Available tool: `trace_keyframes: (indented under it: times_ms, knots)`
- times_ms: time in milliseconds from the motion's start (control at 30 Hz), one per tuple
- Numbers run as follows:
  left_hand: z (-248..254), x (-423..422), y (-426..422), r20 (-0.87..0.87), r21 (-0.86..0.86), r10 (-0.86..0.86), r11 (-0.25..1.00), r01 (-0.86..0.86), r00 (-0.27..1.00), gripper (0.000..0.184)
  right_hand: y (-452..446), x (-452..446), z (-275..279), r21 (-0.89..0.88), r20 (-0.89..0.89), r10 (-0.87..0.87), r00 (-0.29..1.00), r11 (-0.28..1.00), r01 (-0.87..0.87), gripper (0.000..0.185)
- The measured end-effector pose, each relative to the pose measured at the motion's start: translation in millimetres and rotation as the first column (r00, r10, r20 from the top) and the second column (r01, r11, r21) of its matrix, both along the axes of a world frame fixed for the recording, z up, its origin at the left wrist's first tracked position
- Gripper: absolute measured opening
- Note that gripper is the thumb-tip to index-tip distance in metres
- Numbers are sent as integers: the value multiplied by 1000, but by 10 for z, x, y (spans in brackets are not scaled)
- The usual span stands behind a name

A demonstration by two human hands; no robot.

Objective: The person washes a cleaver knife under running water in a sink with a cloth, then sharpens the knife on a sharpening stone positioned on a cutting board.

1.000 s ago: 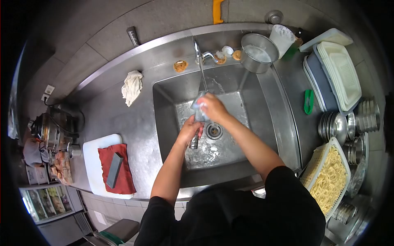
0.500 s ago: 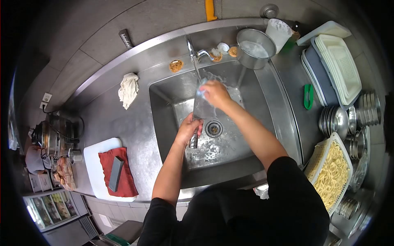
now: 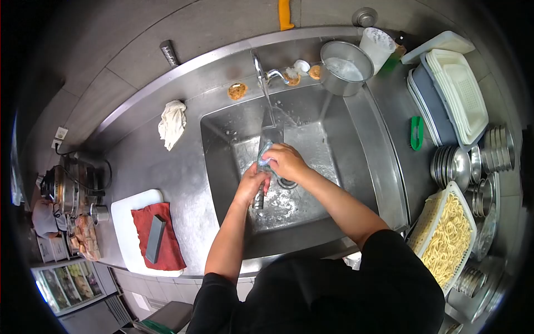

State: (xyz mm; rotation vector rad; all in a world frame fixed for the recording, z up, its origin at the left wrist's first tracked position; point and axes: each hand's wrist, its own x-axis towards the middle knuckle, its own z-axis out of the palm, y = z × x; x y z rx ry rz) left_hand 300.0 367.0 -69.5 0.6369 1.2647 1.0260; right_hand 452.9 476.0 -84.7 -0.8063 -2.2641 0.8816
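Over the sink, my left hand is closed round the handle of a kitchen knife. Its broad blade points away from me, with the far part below the running faucet. My right hand grips a bluish scrubbing pad against the blade close to the handle. My fingers and the pad hide the blade's near part. Beneath the hands, the drain is partly covered by my right hand. Suds and water lie on the sink floor.
Left of the sink, a grey sharpening stone lies on a red cloth over a white cutting board. A white rag is farther back. At right are a metal pot, green clip-like object, stacked trays and noodle basket.
My right hand has slid the pad back along the blade toward the handle, now near my left hand. The left hand and knife have shifted slightly toward me.
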Motion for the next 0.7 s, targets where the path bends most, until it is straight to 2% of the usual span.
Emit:
trace_keyframes:
  times_ms: [33, 100, 133, 200, 233, 333, 433, 500, 567, 633, 667, 700]
  knots:
    - [-29, -6, -28, -2, -3, 0, 1000, 0, 1000, 13, -37, 3, -25, -50, -6, 6, 1000, 999, -6, 20]
    - [-66, -5, -120, 4, -24, -27, 999, 27, 1000, 16, 256, -59, -63, -129, 65, -103, 993, 985, 110, 21]
    - [9, 5, -164, -1, -21, -56, 998, 56, 998, 16, 527, -95, -173, -54, -35, -134, 990, 990, 132, 21]
    - [105, 44, -245, 20, -36, -67, 997, 68, 998, 17, 982, -115, -138, -16, -5, -277, 961, 961, 276, 18]
    - [121, 58, -267, 44, -47, -74, 996, 76, 996, 18, 1028, -129, -108, -17, -7, -276, 961, 961, 276, 18]
    - [114, 51, -213, 43, -36, -51, 998, 53, 998, 16, 935, -200, -11, 208, -40, -326, 945, 922, 327, 14]
    - [91, 40, -154, 7, -34, -45, 998, 45, 999, 14, 539, -134, -82, 218, 76, -267, 961, 945, 245, 15]
    - [-3, 5, -190, 41, -82, -92, 992, 95, 995, 16, 499, 7, -251, 227, 79, -273, 959, 941, 250, 18]
    - [-31, 39, -242, 43, -85, -98, 991, 101, 994, 17, 677, 208, -419, 114, 34, -263, 964, 959, 258, 17]
    - [-6, 63, -221, 46, -79, -104, 991, 107, 994, 19, 920, 376, -336, -98, 111, -475, 873, 869, 485, 17]
    - [38, 71, -225, 46, -72, -83, 994, 86, 995, 18, 1127, 491, -447, -266, 99, -509, 855, 814, 515, 17]
    - [63, 67, -228, 47, -63, -59, 996, 62, 997, 17, 1165, 516, -391, -267, 99, -509, 855, 814, 515, 17]
